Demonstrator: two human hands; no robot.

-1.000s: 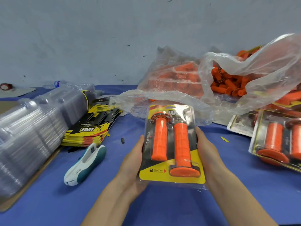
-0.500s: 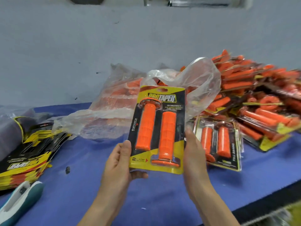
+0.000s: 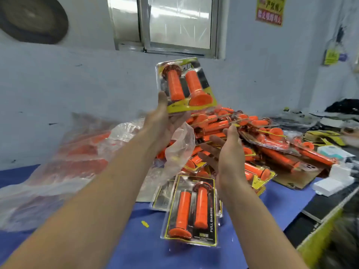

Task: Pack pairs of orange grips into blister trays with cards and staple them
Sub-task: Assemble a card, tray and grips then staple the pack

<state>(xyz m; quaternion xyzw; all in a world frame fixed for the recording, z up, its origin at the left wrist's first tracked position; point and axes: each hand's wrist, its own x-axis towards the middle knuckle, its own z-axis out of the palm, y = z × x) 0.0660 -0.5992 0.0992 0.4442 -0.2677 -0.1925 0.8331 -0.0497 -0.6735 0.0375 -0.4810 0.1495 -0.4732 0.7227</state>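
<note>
Arm stretched forward over the table, left hand (image 3: 158, 123) raised. It holds one pack (image 3: 184, 84) by the lower left corner: thumb up along the front edge, other fingers under and behind the card, mostly hidden. The pack stands upright, top tipped a little left, in the air before the wall (image 3: 77, 84) and just below the window (image 3: 174, 24). Clear blister, yellow-and-black card, two orange grips (image 3: 174, 85) side by side inside, flanged ends opposite. Print blurred; staples cannot be made out.

Lower and nearer, right hand (image 3: 229, 152): palm turned up and inward, fingers straight, slightly spread, holding nothing. It hovers above the pile (image 3: 272, 140), apart from the pack.

The pile is many finished packs heaped loosely at the right rear of the table (image 3: 136, 249), which has a blue cover. A second pack (image 3: 191, 210) lies flat at the pile's near edge, grips lengthwise toward the camera, "FULL DIAMOND" on its card.

Left of the pile is a clear bag (image 3: 77, 156), crumpled, loose orange grips showing through. A small yellow scrap (image 3: 145, 223) lies on the cover near the second pack. White boxes (image 3: 330, 185) at the table's right end
</note>
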